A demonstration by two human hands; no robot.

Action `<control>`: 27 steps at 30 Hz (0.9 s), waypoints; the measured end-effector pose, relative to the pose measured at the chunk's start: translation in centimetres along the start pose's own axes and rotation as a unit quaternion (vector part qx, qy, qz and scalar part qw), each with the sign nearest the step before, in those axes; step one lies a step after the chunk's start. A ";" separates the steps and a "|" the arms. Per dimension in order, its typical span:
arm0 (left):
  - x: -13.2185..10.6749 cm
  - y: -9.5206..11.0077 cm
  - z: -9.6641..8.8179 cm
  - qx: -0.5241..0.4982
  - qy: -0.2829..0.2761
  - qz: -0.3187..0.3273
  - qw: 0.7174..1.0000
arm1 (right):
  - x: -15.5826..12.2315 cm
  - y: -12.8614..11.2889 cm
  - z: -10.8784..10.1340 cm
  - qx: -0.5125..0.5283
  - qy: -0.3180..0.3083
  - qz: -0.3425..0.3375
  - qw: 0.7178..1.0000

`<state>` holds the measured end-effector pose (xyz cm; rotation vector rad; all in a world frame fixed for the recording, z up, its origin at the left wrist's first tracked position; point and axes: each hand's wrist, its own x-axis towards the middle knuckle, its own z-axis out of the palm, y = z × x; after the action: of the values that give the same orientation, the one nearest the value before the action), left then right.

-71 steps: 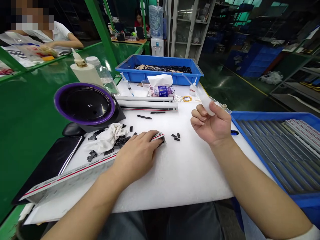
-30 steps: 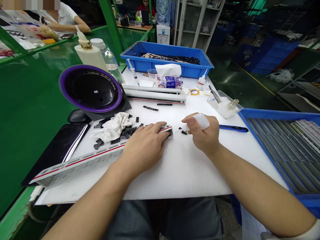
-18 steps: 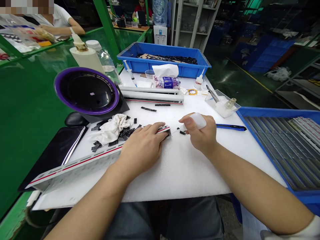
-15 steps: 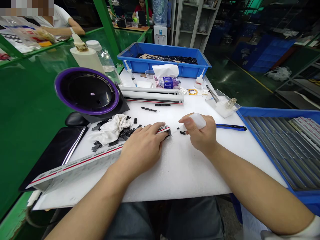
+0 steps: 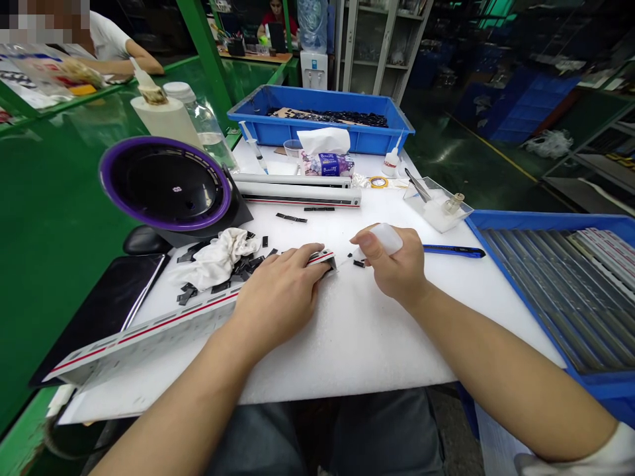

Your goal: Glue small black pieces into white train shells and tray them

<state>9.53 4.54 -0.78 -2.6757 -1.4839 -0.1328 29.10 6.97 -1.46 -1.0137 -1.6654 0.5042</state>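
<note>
My left hand [image 5: 280, 291] is closed over the right end of a long white model train-car shell [image 5: 149, 329] with a red stripe and window openings. The shell lies slanted across the white board, its hollow side facing me. In my right hand [image 5: 397, 268] is a white squeeze bottle [image 5: 381, 239], tilted so its thin tip points left at the shell's end. I cannot tell whether the tip touches. Small black pieces [image 5: 358, 264] lie below the tip. Left of my left hand, a white cloth [image 5: 218, 258] rests on a heap of black pieces [image 5: 245, 266].
Behind are more train shells [image 5: 297, 194], a tissue pack [image 5: 325, 162] and a blue bin [image 5: 317, 135] of black parts. A purple-rimmed fan [image 5: 166, 185] stands left. At right are a blue cutter [image 5: 454, 250], a clear tray [image 5: 439, 206] and a blue crate [image 5: 516, 221].
The whole view has shifted slightly, so things appear a little further left. Both hands keep their hold on the shell and the bottle, with hardly any movement between them.
</note>
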 end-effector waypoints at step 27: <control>0.2 0.0 -0.3 -0.009 -0.008 -0.002 1.000 | 0.0 0.2 -0.3 0.004 -0.003 -0.021 1.000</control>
<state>9.65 4.65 -0.47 -2.6935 -1.5007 -0.1256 29.46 7.06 -1.53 -0.9700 -1.6850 0.4856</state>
